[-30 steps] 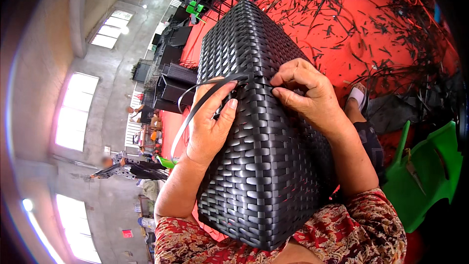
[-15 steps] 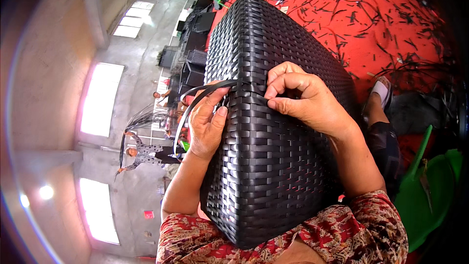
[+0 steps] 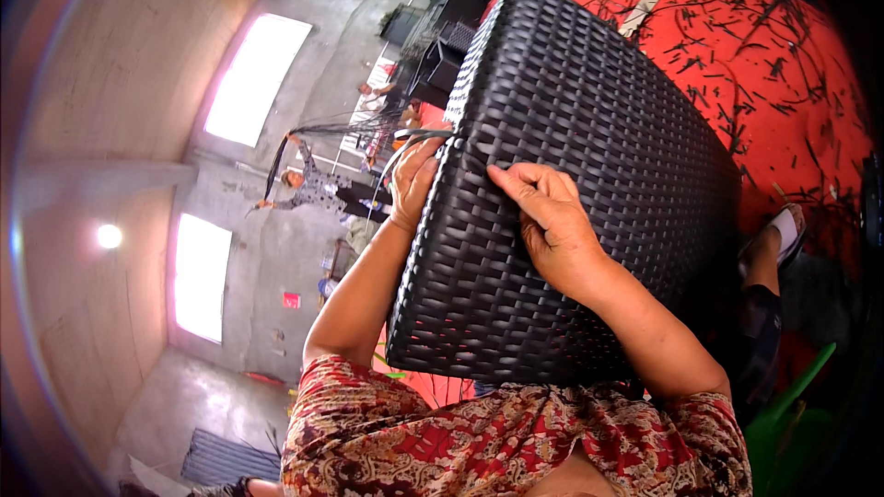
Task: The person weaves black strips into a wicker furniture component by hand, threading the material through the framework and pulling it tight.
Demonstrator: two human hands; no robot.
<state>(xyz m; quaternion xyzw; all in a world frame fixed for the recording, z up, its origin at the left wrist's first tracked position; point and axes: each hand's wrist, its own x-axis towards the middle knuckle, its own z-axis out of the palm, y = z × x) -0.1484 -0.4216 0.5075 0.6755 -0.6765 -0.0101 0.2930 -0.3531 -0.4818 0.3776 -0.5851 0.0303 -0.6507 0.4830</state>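
Black woven box [image 3: 599, 120] before us, between our hands; strip [image 3: 427, 133] trails left from its edge, nearer left hand [image 3: 412, 186]. Right hand [image 3: 551, 216] curled at box face. Either grip: we cannot tell.

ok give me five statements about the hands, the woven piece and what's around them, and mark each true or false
1. The left hand is at the edge of the black woven piece. True.
2. The right hand is down on the floor. False: it is at the broad face of the woven piece.
3. Dark scraps lie on the red floor. True.
4. The wearer's top is plain blue. False: it is patterned, with much red.
5. Another person in the background holds dark strands. True.
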